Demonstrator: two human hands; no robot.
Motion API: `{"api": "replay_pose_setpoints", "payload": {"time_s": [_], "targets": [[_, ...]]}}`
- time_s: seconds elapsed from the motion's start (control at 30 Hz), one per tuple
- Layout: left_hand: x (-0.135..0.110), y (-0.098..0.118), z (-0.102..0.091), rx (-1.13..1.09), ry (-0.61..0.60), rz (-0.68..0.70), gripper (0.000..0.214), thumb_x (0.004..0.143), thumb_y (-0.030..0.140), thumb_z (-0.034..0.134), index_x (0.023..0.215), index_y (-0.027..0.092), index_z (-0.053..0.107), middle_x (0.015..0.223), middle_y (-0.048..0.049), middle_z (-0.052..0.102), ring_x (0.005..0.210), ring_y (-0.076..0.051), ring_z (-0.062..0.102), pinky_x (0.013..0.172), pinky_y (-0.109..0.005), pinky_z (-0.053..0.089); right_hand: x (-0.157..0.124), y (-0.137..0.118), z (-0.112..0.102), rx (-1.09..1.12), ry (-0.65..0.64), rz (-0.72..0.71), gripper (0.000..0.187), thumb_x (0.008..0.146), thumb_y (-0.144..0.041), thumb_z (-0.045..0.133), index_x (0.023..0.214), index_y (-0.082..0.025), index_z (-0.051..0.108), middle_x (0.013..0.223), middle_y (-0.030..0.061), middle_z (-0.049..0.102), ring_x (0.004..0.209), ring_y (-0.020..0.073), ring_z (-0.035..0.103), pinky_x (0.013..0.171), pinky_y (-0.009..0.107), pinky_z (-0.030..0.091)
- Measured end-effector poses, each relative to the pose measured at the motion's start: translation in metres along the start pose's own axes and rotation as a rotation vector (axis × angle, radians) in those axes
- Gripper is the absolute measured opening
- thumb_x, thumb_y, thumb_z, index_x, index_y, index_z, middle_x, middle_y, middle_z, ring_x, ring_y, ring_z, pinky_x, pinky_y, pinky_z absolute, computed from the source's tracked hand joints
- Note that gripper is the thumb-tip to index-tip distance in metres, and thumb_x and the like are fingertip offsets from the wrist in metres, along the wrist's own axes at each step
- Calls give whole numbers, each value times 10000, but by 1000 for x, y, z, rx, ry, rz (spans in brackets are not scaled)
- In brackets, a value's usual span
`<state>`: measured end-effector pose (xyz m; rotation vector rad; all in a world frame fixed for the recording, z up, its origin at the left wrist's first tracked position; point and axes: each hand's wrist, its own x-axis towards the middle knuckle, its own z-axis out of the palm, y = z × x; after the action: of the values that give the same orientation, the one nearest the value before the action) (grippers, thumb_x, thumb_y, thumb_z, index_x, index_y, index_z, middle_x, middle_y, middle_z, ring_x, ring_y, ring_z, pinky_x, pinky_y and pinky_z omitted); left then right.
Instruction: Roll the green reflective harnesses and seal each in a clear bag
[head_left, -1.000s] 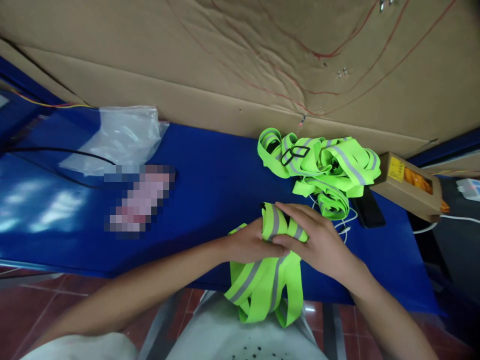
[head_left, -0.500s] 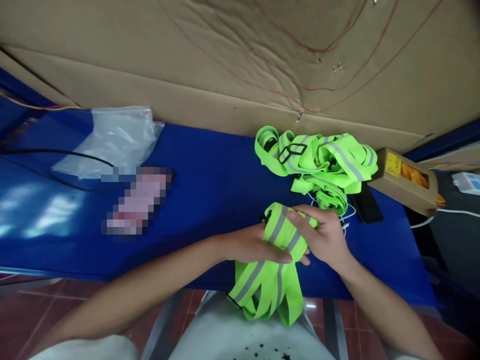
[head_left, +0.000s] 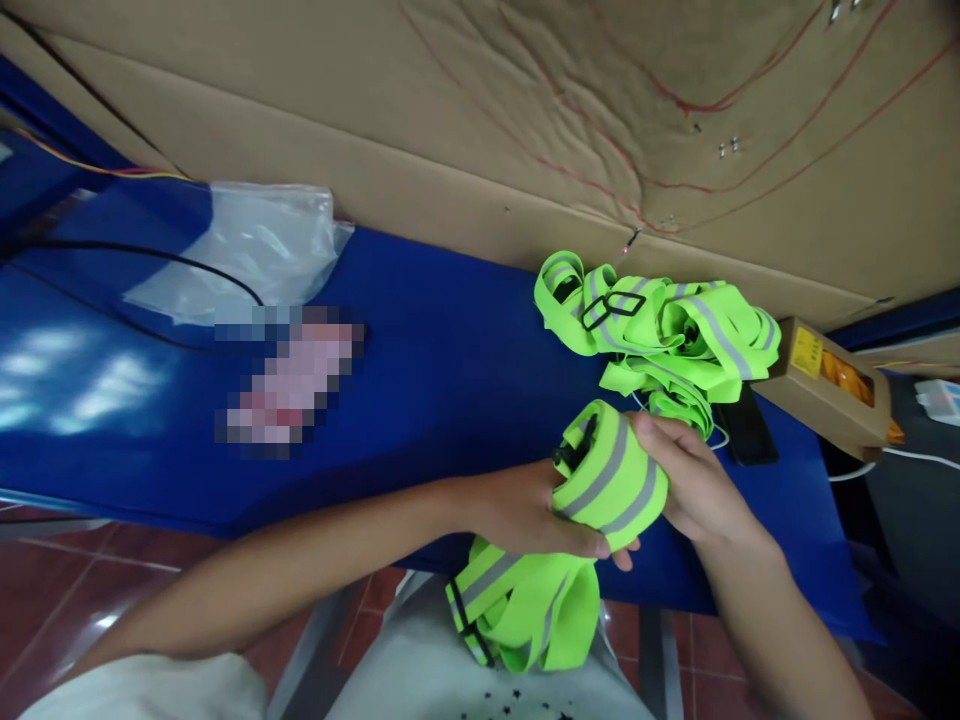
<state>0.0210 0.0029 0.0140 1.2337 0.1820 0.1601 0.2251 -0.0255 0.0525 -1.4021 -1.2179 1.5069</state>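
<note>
Both hands grip a neon green strap with grey reflective stripes, wound into a roll above the near edge of the blue table. My left hand is closed under the roll, thumb side against it. My right hand is closed on its right side, thumb on top. The strap's loose end hangs down toward my lap. A black buckle shows at the roll's left end.
A heap of the same green straps lies at the back right, with a black phone and white cable beside it. A cardboard box sits at the right edge. A clear plastic bag lies back left. Cardboard sheets stand behind.
The strap has been wound tighter into a roll and lifted slightly. Less of it hangs down. My right hand moved from on top of the strap to its right side.
</note>
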Motion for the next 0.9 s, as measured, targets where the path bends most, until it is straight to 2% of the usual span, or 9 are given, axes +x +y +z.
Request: {"api": "replay_pose_setpoints", "payload": {"time_s": [0.1,0.23,0.33,0.43,0.5,0.6,0.7,0.77,0.9], "targets": [[0,-3,4,46,133,35,347,1001,417,551,1020,154,775,1139,-117,774,1129,-238,693,1074,-395,513,7,-3,1,-172,50,-102,282,964,-489,653,1098,-249,713,952,40,743,819,185,720,672,270,591],[-1,3,2,104,100,34,326,1005,395,549,1047,160,772,1150,-110,771,1124,-235,699,1041,-372,527,9,-2,-1,-504,76,-402,199,1018,-347,592,1111,-264,746,1164,54,735,1121,209,693,970,330,565],[-4,10,-1,148,79,17,344,1021,402,531,1105,158,758,1157,-101,770,1121,-221,704,1000,-330,540,4,-1,-5,-566,-106,-438,330,1043,-368,542,1323,-255,674,1285,78,719,1176,222,697,994,360,574],[-4,10,-4,202,24,42,393,1030,438,509,1031,149,777,1071,-109,776,1015,-207,718,911,-287,556,-4,-1,-8,-704,-330,-425,674,927,-505,704,1511,-228,515,1441,128,633,1297,293,641,1067,433,553],[-3,6,-6,177,-2,29,391,1016,452,538,995,147,780,1037,-113,774,967,-200,717,869,-279,565,-7,-1,-6,-748,-382,-379,813,875,-530,757,1557,-216,445,1483,146,595,1335,314,612,1089,457,543],[0,0,-9,10,-31,-44,310,946,416,668,1054,141,765,1076,-119,770,1015,-209,715,894,-303,573,-7,-1,3,-685,-339,-258,642,948,-466,684,1507,-217,488,1331,119,698,1202,282,699,974,418,612],[3,-2,-11,-293,-9,-106,355,819,359,814,1087,134,758,1100,-128,766,1062,-239,713,947,-341,562,-2,1,11,-594,-272,-177,435,1004,-405,604,1404,-240,568,1122,62,767,965,235,773,819,362,649],[4,-4,-11,-496,78,-159,400,739,361,872,1046,126,769,1070,-134,770,985,-242,730,907,-341,576,2,5,11,-606,-188,-213,409,1010,-383,593,1393,-241,574,1136,69,763,945,238,777,833,379,648],[5,-7,-5,-687,198,-253,515,624,342,934,1066,132,773,1015,-123,775,794,-208,732,787,-330,599,9,13,5,-763,16,-448,508,995,-397,624,1454,-200,531,1367,144,669,1220,312,685,1014,479,591]]}}
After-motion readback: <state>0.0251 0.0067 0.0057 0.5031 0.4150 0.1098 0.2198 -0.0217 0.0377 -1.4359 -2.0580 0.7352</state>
